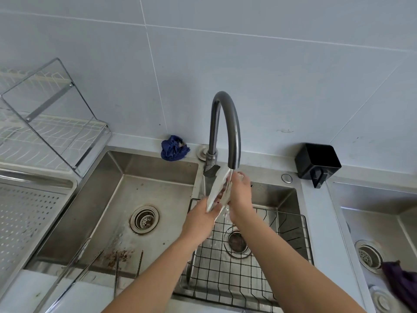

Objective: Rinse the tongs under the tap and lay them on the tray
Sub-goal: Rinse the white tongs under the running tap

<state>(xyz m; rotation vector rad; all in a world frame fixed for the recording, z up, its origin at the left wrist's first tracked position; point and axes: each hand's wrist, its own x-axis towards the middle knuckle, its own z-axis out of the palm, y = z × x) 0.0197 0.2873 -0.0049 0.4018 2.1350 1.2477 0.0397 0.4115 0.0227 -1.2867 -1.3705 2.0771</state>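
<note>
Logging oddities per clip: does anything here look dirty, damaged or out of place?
Brown, rust-like specks stain the left sink near its front wall, and a brown ring circles its drain. A blue cloth lies crumpled on the ledge behind. The tongs under the tap look fine.

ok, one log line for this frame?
step: rinse | tongs: under running tap, over wire rack | left hand: grips tongs | right hand: holds tongs | tray: not yet reached

Even daylight, soft shadows, wide-angle edge warp.
</note>
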